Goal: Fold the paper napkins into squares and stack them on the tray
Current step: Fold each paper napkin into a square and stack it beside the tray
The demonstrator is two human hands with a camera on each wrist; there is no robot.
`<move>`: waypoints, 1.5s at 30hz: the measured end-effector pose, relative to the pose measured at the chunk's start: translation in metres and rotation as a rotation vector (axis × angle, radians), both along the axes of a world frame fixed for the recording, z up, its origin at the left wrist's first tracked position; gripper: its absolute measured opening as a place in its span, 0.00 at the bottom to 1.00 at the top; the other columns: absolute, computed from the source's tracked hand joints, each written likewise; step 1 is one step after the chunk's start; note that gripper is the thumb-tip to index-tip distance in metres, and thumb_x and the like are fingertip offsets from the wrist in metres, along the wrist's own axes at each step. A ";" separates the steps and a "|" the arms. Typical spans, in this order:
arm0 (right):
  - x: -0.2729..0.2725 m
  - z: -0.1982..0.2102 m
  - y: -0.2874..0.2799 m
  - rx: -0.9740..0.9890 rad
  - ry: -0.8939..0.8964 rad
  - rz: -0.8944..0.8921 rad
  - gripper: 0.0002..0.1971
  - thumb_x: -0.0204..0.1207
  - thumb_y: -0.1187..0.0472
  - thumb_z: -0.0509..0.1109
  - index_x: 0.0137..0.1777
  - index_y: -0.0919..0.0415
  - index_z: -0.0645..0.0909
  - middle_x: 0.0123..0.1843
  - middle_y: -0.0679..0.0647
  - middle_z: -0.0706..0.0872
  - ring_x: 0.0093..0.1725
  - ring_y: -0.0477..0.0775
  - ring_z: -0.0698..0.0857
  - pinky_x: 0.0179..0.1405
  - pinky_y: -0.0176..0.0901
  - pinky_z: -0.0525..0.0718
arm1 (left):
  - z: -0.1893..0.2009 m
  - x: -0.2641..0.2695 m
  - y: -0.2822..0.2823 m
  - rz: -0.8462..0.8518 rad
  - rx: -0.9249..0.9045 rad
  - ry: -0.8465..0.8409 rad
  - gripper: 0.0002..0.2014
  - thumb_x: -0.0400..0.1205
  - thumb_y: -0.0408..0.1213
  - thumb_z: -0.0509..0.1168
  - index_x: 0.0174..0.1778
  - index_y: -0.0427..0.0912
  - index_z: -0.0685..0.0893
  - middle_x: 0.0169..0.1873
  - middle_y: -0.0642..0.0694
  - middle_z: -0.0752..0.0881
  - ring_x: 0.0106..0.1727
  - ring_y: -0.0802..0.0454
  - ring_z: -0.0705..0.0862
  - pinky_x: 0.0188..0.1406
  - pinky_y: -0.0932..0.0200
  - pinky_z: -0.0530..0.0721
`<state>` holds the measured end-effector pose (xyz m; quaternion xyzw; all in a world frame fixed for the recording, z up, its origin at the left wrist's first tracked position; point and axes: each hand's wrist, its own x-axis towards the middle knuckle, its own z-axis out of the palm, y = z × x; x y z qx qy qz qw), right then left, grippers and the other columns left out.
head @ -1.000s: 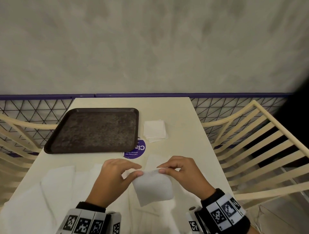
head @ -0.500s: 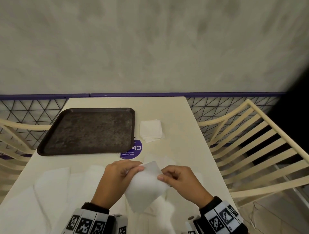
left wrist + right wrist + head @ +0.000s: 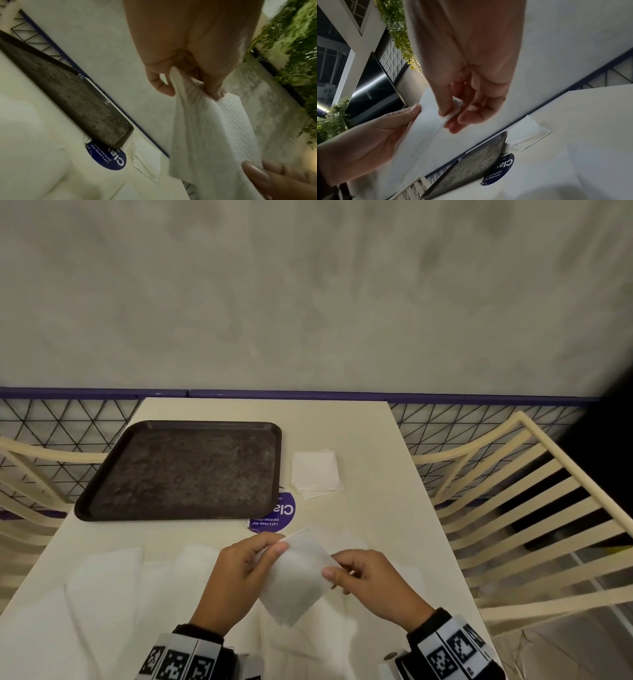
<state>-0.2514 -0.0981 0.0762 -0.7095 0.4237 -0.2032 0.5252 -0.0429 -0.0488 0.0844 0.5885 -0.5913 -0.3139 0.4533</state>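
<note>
The napkin [image 3: 294, 580] is a white, faintly embossed sheet of thin paper, folded down to a rough square and turned like a diamond, one corner pointing away from the person and one hanging toward them. It is held in the air between both hands, above the loose unfolded napkins [image 3: 102, 594] spread over the near end of the table [image 3: 370, 474]. The left hand [image 3: 239, 577] has its left edge: the thumb lies across the top face and the curled fingers sit behind, and the left wrist view shows the paper bunched into soft pleats where the thumb [image 3: 212, 86] and fingers squeeze it. The right hand [image 3: 370, 580] pinches the right corner between thumb and forefinger, its other fingers loosely curled beneath, as the right wrist view shows, with the thumb [image 3: 443, 102] pressed on the corner. Both hands are palm-down with knuckles up, wrists coming in from the near edge, the two set close together with only the napkin between them. Beyond the left hand, well apart from it, lies the dark tray [image 3: 185, 470], nothing on it. Beyond the right hand, just beside the tray's right rim, sits a small stack [image 3: 315, 472] of folded napkins on the table. A purple sticker [image 3: 279, 517] shows between the hands and the tray, partly under the tray's corner.
</note>
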 end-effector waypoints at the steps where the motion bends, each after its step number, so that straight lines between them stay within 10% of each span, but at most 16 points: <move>1: 0.001 -0.001 -0.004 0.003 0.007 -0.002 0.12 0.78 0.60 0.69 0.37 0.42 0.84 0.31 0.42 0.84 0.35 0.38 0.83 0.36 0.31 0.79 | -0.003 0.000 -0.003 0.021 0.011 0.024 0.11 0.72 0.61 0.57 0.43 0.71 0.83 0.43 0.70 0.86 0.49 0.66 0.83 0.45 0.75 0.78; 9: 0.012 -0.025 -0.092 0.171 -0.100 -0.437 0.08 0.76 0.68 0.71 0.37 0.58 0.80 0.29 0.52 0.82 0.24 0.42 0.81 0.26 0.33 0.78 | -0.066 0.001 -0.034 0.123 0.243 -0.189 0.06 0.81 0.34 0.65 0.41 0.49 0.82 0.38 0.55 0.84 0.38 0.59 0.81 0.38 0.76 0.75; 17: 0.044 -0.051 -0.187 0.338 -0.091 -0.660 0.05 0.78 0.65 0.69 0.41 0.59 0.77 0.34 0.52 0.80 0.29 0.47 0.79 0.28 0.35 0.77 | -0.107 -0.043 -0.053 -0.187 0.488 -0.521 0.20 0.82 0.50 0.60 0.67 0.46 0.72 0.63 0.49 0.73 0.64 0.52 0.73 0.64 0.61 0.70; 21: 0.055 -0.074 -0.209 0.370 -0.049 -0.671 0.08 0.77 0.64 0.70 0.38 0.58 0.77 0.33 0.53 0.81 0.30 0.47 0.79 0.28 0.36 0.77 | -0.109 -0.048 -0.058 -0.167 0.561 -0.547 0.20 0.78 0.48 0.65 0.64 0.47 0.72 0.61 0.50 0.73 0.61 0.51 0.74 0.62 0.60 0.73; 25: 0.063 -0.096 -0.221 0.369 0.025 -0.726 0.09 0.75 0.63 0.72 0.37 0.60 0.76 0.30 0.55 0.81 0.28 0.49 0.78 0.28 0.37 0.78 | -0.110 -0.048 -0.058 -0.151 0.573 -0.429 0.07 0.79 0.46 0.64 0.42 0.53 0.71 0.46 0.55 0.72 0.53 0.52 0.76 0.55 0.63 0.74; 28: 0.067 -0.104 -0.226 0.295 0.154 -0.721 0.09 0.74 0.60 0.73 0.39 0.62 0.77 0.29 0.54 0.83 0.31 0.53 0.81 0.40 0.47 0.84 | -0.109 -0.046 -0.056 -0.154 0.585 -0.350 0.15 0.81 0.45 0.62 0.32 0.54 0.63 0.35 0.58 0.68 0.37 0.61 0.69 0.39 0.70 0.70; 34: 0.062 -0.089 -0.211 0.065 0.243 -0.717 0.21 0.73 0.58 0.74 0.63 0.66 0.75 0.62 0.64 0.79 0.54 0.60 0.81 0.49 0.40 0.73 | -0.093 -0.025 -0.050 -0.138 0.557 -0.069 0.08 0.80 0.42 0.64 0.39 0.50 0.71 0.32 0.54 0.76 0.30 0.62 0.70 0.33 0.72 0.71; 45: 0.031 -0.053 -0.095 0.374 0.190 -0.419 0.20 0.79 0.42 0.61 0.55 0.59 0.80 0.48 0.52 0.84 0.42 0.49 0.81 0.39 0.38 0.74 | -0.047 0.015 -0.033 0.092 0.485 0.493 0.08 0.81 0.25 0.61 0.54 0.40 0.76 0.43 0.42 0.91 0.41 0.48 0.88 0.39 0.55 0.86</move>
